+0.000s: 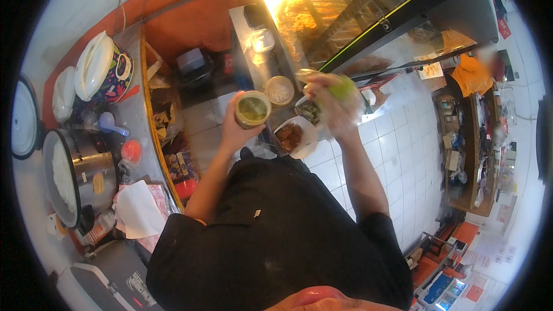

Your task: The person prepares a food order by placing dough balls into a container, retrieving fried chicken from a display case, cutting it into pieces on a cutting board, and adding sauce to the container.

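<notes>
My left hand (229, 127) is wrapped around a round tub (252, 110) of yellow-green food or sauce, its open top facing up. My right hand (330, 103) is blurred by motion, above and right of the food boxes. A pale shiny object (307, 73) is at its fingertips, too smeared to name. Something bright green (343, 88) shows against the same hand. Below and between the hands, an open white paper box (306, 136) contains brown fried food (289, 137). Behind it a second box holds dark green food (310, 112). A round container with a whitish top (279, 90) stands beside the tub.
Ahead is a lit glass display cabinet (345, 13), with a clear container (262, 41) on the narrow counter. Along the left, a metal-topped counter (140, 138) bears a rice pot (82, 177), a patterned tub (106, 69) and a purple scoop (113, 124). Wooden shelves (475, 168) stand at right.
</notes>
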Tool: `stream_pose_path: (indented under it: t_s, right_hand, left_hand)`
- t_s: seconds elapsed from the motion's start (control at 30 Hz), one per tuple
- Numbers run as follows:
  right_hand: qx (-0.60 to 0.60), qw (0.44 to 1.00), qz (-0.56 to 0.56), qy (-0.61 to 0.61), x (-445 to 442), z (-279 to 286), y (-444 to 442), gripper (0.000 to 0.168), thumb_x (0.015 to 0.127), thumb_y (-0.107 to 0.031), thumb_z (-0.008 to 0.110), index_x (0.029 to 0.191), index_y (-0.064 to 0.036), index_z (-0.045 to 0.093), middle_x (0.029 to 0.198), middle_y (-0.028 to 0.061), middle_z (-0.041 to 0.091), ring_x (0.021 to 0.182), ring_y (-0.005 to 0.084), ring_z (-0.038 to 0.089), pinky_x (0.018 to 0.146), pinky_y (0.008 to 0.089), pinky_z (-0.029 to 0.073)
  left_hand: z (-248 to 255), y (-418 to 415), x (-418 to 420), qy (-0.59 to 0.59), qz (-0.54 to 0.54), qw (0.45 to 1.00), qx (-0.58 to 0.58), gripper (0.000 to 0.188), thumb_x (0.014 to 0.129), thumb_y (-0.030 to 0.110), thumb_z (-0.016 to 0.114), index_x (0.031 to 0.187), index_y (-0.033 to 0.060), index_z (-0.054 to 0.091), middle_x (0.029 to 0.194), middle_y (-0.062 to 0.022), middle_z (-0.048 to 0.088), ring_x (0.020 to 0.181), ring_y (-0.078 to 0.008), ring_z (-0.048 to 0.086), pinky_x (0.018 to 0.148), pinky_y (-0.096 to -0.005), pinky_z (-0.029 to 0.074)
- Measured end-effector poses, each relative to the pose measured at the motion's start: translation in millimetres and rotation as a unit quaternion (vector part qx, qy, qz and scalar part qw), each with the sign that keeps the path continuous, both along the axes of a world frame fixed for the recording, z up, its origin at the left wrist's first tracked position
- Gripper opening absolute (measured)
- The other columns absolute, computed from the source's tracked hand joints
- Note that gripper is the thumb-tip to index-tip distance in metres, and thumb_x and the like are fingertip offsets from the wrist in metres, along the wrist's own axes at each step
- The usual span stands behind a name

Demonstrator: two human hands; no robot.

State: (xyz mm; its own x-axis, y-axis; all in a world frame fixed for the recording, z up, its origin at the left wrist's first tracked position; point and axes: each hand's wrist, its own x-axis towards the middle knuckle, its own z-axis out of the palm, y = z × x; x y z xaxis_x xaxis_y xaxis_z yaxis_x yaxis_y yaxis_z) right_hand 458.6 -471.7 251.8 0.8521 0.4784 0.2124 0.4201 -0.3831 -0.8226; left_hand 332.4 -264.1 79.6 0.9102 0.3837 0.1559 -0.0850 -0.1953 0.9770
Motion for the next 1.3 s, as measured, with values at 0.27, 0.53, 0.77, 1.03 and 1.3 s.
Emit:
stream_pose_path:
  t_s: [0.27,0.53,0.77,1.03,1.3]
  right_hand:
    - [-0.456,0.887,0.04,0.062,32.4,-101.8,92.8,0.056,0.096,-0.038,0.056,0.14,-0.004,0.053,0.132,0.0217,0.062,0.118,0.0356,0.063,0.101,0.0423,0.049]
    - [-0.463,0.884,0.04,0.062,29.4,-75.2,113.4,0.079,0.08,-0.048,0.074,0.142,-0.006,0.051,0.13,0.0261,0.06,0.115,0.0412,0.062,0.098,0.0473,0.051]
    - [-0.017,0.946,0.187,0.266,-5.9,-36.8,104.7,0.091,0.074,-0.014,0.091,0.148,-0.013,0.039,0.127,0.0091,0.058,0.107,0.0178,0.06,0.092,0.035,0.054]
    - [-0.029,0.986,0.108,0.127,-39.7,-70.3,68.1,0.087,0.064,-0.025,0.094,0.135,-0.008,0.046,0.128,0.0114,0.059,0.114,0.0225,0.06,0.101,0.0373,0.051]
    - [-0.073,0.981,0.177,0.013,-32.4,-72.0,37.3,0.079,0.069,-0.031,0.089,0.136,-0.004,0.057,0.135,0.016,0.06,0.123,0.0292,0.06,0.108,0.0384,0.047]
  left_hand:
    - [-1.1,38.4,-45.1,-0.001,0.085,0.994,-0.066,0.098,0.065,0.002,0.089,0.148,0.0079,0.038,0.132,-0.0102,0.055,0.125,-0.0236,0.055,0.106,-0.0379,0.046]
    - [-6.3,43.4,-63.2,-0.004,0.125,0.99,-0.068,0.098,0.064,0.006,0.092,0.147,0.0067,0.04,0.136,-0.0119,0.054,0.127,-0.0232,0.053,0.108,-0.0382,0.044]
    - [9.0,31.6,-46.3,-0.004,0.05,0.995,-0.088,0.1,0.061,0.007,0.093,0.146,0.0065,0.041,0.137,-0.0104,0.055,0.128,-0.0227,0.053,0.109,-0.0372,0.043]
    - [23.9,14.4,-16.0,-0.043,-0.074,0.986,-0.143,0.104,0.062,0.006,0.092,0.15,0.0089,0.037,0.14,-0.0101,0.053,0.131,-0.0222,0.051,0.111,-0.0389,0.042]
    - [48.6,6.7,-6.6,-0.02,-0.107,0.991,-0.077,0.109,0.057,0.014,0.09,0.152,0.0116,0.036,0.13,-0.0142,0.06,0.125,-0.0264,0.056,0.108,-0.0387,0.044]
